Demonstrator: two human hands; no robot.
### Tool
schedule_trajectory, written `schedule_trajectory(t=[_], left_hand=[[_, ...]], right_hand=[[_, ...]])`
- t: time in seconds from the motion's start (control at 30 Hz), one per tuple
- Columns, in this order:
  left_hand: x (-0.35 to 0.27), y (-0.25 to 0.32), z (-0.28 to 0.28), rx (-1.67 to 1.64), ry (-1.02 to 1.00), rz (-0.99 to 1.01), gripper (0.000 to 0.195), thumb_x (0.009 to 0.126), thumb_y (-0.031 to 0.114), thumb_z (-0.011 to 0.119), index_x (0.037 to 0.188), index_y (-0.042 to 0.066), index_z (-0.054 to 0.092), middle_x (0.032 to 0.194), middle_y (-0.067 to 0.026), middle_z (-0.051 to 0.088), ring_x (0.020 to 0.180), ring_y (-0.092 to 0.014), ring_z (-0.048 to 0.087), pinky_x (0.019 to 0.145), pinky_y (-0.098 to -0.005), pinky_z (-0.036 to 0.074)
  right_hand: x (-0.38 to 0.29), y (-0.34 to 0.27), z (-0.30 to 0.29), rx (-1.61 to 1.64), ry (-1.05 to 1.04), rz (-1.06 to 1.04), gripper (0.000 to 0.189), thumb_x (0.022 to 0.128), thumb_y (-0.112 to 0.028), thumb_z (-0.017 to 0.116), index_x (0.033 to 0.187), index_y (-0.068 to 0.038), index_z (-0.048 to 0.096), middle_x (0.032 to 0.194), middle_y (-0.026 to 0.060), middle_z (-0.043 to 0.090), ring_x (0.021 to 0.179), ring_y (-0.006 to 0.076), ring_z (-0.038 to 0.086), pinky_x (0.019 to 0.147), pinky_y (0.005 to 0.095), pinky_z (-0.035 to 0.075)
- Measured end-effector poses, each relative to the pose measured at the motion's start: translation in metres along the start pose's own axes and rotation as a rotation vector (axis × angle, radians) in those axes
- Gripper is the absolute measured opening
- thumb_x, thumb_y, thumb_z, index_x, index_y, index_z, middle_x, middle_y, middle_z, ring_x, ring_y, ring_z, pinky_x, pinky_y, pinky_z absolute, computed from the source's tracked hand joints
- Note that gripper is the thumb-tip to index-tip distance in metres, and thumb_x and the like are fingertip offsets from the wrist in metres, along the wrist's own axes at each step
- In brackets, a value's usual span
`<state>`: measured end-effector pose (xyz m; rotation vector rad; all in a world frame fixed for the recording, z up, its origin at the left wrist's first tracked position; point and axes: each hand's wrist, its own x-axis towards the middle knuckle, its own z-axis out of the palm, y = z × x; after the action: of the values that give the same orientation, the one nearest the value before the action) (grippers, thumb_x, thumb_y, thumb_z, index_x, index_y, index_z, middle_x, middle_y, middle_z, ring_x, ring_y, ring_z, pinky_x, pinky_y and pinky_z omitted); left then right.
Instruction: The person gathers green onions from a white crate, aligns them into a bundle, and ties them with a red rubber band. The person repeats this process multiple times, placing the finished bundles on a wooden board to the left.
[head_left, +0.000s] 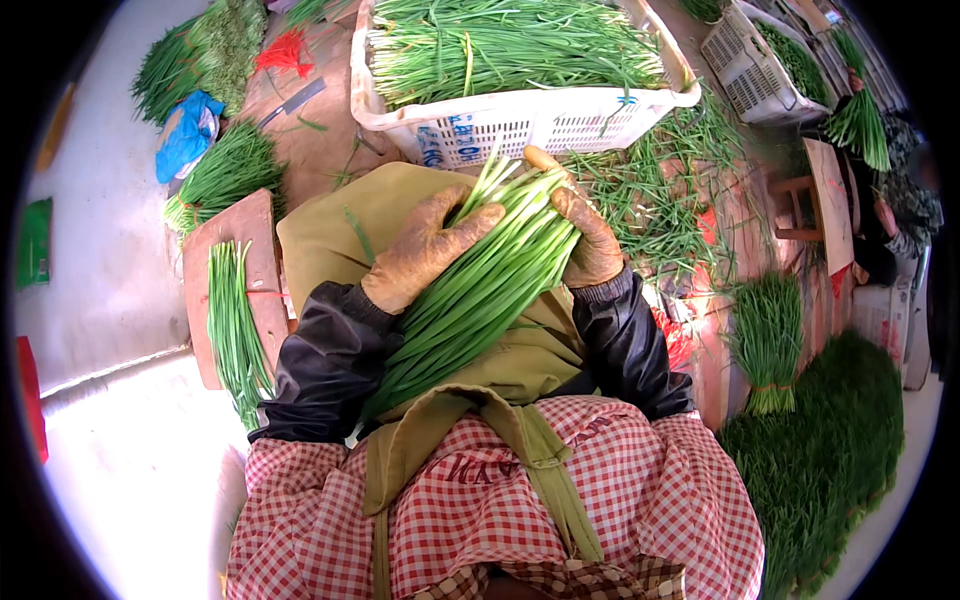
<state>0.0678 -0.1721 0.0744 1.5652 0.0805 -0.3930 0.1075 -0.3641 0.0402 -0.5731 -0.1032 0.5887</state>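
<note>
Both hands wear stained, tan gloves. A thick bundle of green garlic chives (480, 277) lies slantwise over my lap, pale stem ends up towards the crate. My left hand (431, 247) holds the bundle from its left side, thumb across the stems. Around the pale ends on the right side is my right hand (589, 225), its fingers curled against them. An olive apron (352, 202) covers my lap under the bundle. On a small wooden board (202, 300) to the left lies a smaller bunch of chives (232, 307), with a red tie beside it.
A white plastic crate (517, 127) full of chives stands ahead. Loose chives (652, 195) litter the floor at right, near red ties (675, 337). Tied bunches (769, 337) stand at right. A cleaver (292, 101) lies front left, near a blue bag (187, 135). Another person (889, 217) is at far right.
</note>
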Motion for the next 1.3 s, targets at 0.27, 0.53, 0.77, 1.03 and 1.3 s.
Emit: schedule_trajectory(t=[0.27, 0.53, 0.77, 1.03, 1.3], left_hand=[[0.003, 0.018, 0.030, 0.737, 0.220, 0.194, 0.043, 0.081, 0.036, 0.062, 0.109, 0.005, 0.057, 0.090, -0.0169, 0.063, 0.082, -0.032, 0.061, 0.074, -0.0362, 0.048], [0.013, -0.001, 0.020, 0.476, 0.215, 0.281, 0.022, 0.093, 0.018, 0.050, 0.101, -0.001, 0.057, 0.084, -0.0043, 0.058, 0.077, -0.009, 0.049, 0.071, -0.0255, 0.042], [0.015, 0.020, 0.025, 0.682, 0.238, 0.260, 0.028, 0.092, 0.025, 0.050, 0.102, 0.001, 0.059, 0.084, -0.0171, 0.061, 0.078, -0.028, 0.059, 0.072, -0.0342, 0.045], [0.021, 0.015, 0.027, 1.063, 0.274, 0.522, 0.025, 0.087, 0.028, 0.053, 0.098, 0.007, 0.061, 0.076, -0.0170, 0.061, 0.068, -0.036, 0.059, 0.061, -0.0413, 0.048], [0.012, 0.012, 0.003, 0.787, 0.140, 0.258, 0.043, 0.093, 0.042, 0.040, 0.095, 0.003, 0.059, 0.075, -0.0181, 0.059, 0.074, -0.032, 0.059, 0.069, -0.0399, 0.045]], right_hand=[[0.003, 0.004, -0.016, -0.043, 0.164, -0.042, 0.037, 0.083, -0.030, 0.062, 0.106, -0.002, 0.055, 0.101, 0.0088, 0.058, 0.093, 0.0180, 0.056, 0.087, 0.0328, 0.046], [0.009, 0.009, -0.026, -0.026, 0.113, -0.020, 0.030, 0.085, -0.026, 0.060, 0.104, -0.003, 0.054, 0.098, 0.0086, 0.060, 0.091, 0.0207, 0.058, 0.086, 0.0347, 0.047], [0.014, 0.001, -0.022, -0.060, 0.142, 0.063, 0.030, 0.085, -0.013, 0.059, 0.111, 0.000, 0.055, 0.101, 0.0086, 0.061, 0.090, 0.0166, 0.059, 0.081, 0.0297, 0.049], [0.020, 0.004, -0.022, -0.168, 0.132, 0.084, 0.034, 0.087, -0.024, 0.055, 0.114, -0.002, 0.050, 0.092, 0.0069, 0.061, 0.077, 0.0160, 0.060, 0.072, 0.0284, 0.050], [0.022, 0.016, -0.035, -0.009, 0.135, 0.087, 0.031, 0.084, -0.022, 0.060, 0.105, 0.000, 0.057, 0.096, 0.0074, 0.063, 0.086, 0.0188, 0.060, 0.079, 0.0308, 0.049]])
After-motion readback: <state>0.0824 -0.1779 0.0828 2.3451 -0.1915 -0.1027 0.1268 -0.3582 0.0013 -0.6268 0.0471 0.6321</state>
